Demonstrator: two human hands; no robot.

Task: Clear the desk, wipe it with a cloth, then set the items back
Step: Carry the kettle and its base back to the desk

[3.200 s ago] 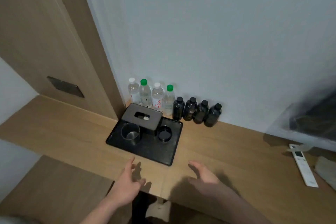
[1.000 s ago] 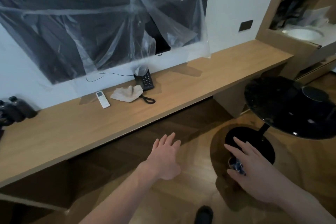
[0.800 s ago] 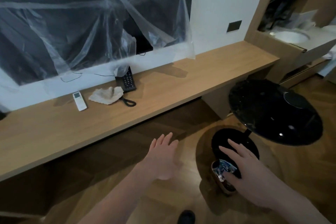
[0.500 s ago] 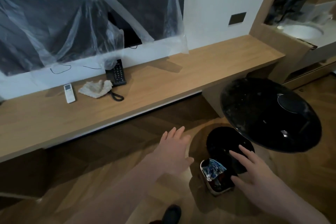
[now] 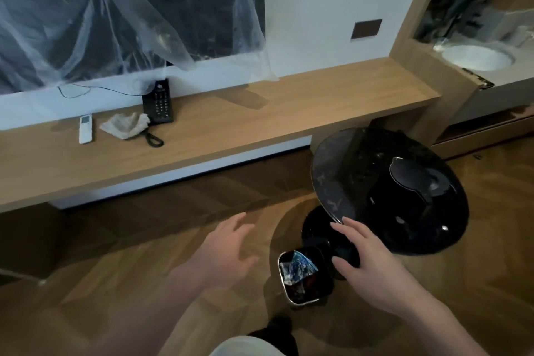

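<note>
Hands: our left hand (image 5: 228, 251) and right hand (image 5: 372, 260) hover over the floor, fingers spread, holding nothing.
Desk: the desk (image 5: 260, 121) at far left carries remote (image 5: 85, 128), cloth (image 5: 125, 125) and phone (image 5: 158, 105).
Bin: a small bin (image 5: 303, 277) sits between our hands, just beside the round black table (image 5: 390, 193).
Risk: we judge the right hand could knock the bin over; the cloth touches the phone cord, so lifting it may drag the cord.

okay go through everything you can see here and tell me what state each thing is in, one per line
Left hand: open, over the floor, holding nothing.
Right hand: open, fingers spread beside the bin.
Small bin: lidless, on the floor, wrappers inside.
Cloth: crumpled on the desk.
Remote: lying flat on the desk.
Telephone: handset on its cradle.
Screen on the wall: covered with plastic sheet.
</note>
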